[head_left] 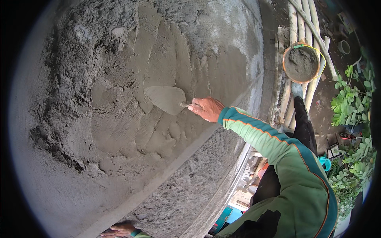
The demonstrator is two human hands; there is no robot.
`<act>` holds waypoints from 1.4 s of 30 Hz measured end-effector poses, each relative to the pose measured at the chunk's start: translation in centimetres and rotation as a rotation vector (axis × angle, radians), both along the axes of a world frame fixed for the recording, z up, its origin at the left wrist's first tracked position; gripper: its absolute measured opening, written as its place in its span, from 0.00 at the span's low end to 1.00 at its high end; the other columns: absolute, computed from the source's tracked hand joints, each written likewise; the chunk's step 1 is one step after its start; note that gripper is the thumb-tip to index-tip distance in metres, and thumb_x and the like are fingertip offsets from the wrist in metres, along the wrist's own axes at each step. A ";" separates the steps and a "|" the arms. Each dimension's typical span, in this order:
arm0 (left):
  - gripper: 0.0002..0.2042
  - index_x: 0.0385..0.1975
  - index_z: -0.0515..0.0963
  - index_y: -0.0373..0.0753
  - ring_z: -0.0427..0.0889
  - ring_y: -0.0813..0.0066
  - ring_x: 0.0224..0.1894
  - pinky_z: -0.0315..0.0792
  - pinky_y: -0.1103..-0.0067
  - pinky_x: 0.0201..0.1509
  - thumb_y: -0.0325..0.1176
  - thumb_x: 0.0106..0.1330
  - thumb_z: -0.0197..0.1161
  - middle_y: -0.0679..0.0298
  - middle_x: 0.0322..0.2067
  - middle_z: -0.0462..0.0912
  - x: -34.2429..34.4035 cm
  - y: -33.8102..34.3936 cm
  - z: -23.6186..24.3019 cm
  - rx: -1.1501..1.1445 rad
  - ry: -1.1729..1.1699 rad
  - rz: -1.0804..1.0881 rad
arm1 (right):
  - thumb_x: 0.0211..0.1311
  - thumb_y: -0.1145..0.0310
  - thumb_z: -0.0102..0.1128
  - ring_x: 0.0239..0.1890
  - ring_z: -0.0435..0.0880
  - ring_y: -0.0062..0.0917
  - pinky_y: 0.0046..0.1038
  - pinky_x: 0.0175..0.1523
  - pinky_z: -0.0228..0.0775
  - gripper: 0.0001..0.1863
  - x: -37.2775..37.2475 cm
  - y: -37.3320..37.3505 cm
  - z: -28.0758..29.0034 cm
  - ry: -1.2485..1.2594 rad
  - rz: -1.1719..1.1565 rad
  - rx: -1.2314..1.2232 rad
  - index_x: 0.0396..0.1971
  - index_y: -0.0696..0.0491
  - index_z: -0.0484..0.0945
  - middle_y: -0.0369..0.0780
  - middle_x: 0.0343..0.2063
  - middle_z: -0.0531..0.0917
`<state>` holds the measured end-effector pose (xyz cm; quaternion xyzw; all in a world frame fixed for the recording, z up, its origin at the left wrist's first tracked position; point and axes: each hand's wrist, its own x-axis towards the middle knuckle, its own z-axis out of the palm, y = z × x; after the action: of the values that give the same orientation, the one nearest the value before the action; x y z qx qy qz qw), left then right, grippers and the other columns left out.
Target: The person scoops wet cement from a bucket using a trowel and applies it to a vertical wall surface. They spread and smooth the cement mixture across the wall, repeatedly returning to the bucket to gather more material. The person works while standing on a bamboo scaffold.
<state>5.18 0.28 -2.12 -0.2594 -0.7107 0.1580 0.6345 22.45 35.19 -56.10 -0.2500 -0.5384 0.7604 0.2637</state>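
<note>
My right hand grips the short handle of a pointed trowel. Its grey, mortar-coated blade lies against a patch of wet mortar, smoothed in some places and ridged in others. Rough, crumbly mortar borders this patch to the left. At the lower edge of the picture, my left hand rests with fingers stretched out by the border of the plastered surface; part of it is cut off.
A round bucket holding grey mortar stands on pale wooden poles at the upper right. My foot is just below it. Leafy plants and a turquoise container are along the right side.
</note>
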 end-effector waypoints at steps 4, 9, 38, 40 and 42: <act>0.48 0.81 0.43 0.44 0.34 0.47 0.82 0.36 0.48 0.81 0.76 0.71 0.26 0.47 0.80 0.39 0.8 -0.1 -0.4 -0.031 0.003 0.001 | 0.75 0.42 0.51 0.28 0.79 0.50 0.48 0.38 0.71 0.28 0.0 -1.5 -3.0 -0.275 -0.110 0.017 0.33 0.56 0.76 0.49 0.22 0.80; 0.47 0.81 0.43 0.44 0.34 0.47 0.82 0.36 0.48 0.81 0.75 0.72 0.29 0.47 0.80 0.39 0.1 0.2 -0.3 0.012 -0.033 -0.042 | 0.76 0.41 0.49 0.17 0.73 0.32 0.36 0.26 0.65 0.29 -0.8 -2.8 -7.3 -0.042 -0.145 -0.495 0.31 0.54 0.74 0.40 0.16 0.73; 0.40 0.81 0.40 0.48 0.36 0.43 0.81 0.37 0.47 0.80 0.65 0.77 0.35 0.46 0.80 0.37 -1.2 -1.1 0.9 -0.137 0.013 -0.025 | 0.75 0.40 0.49 0.24 0.80 0.42 0.44 0.33 0.71 0.28 -1.2 -10.1 -4.8 -0.146 -0.056 0.005 0.32 0.54 0.76 0.45 0.17 0.78; 0.40 0.81 0.40 0.48 0.36 0.43 0.81 0.37 0.47 0.80 0.65 0.77 0.35 0.46 0.80 0.37 -0.7 -1.9 0.7 -0.140 0.020 -0.015 | 0.74 0.41 0.49 0.29 0.81 0.52 0.51 0.39 0.71 0.28 -0.6 -9.9 -6.4 -0.244 -0.056 -0.085 0.35 0.54 0.77 0.50 0.22 0.80; 0.40 0.81 0.40 0.48 0.36 0.43 0.81 0.37 0.47 0.80 0.65 0.77 0.35 0.46 0.80 0.37 -0.1 -2.3 0.6 -0.143 0.027 -0.007 | 0.74 0.40 0.49 0.29 0.82 0.51 0.51 0.38 0.70 0.29 -1.7 -11.3 -9.7 -0.292 -0.259 -0.093 0.35 0.55 0.77 0.50 0.22 0.82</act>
<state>5.07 -2.03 -1.49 -0.3044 -0.6881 0.2099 0.6244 20.70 23.91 -65.79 -0.4367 -0.4985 0.6998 0.2667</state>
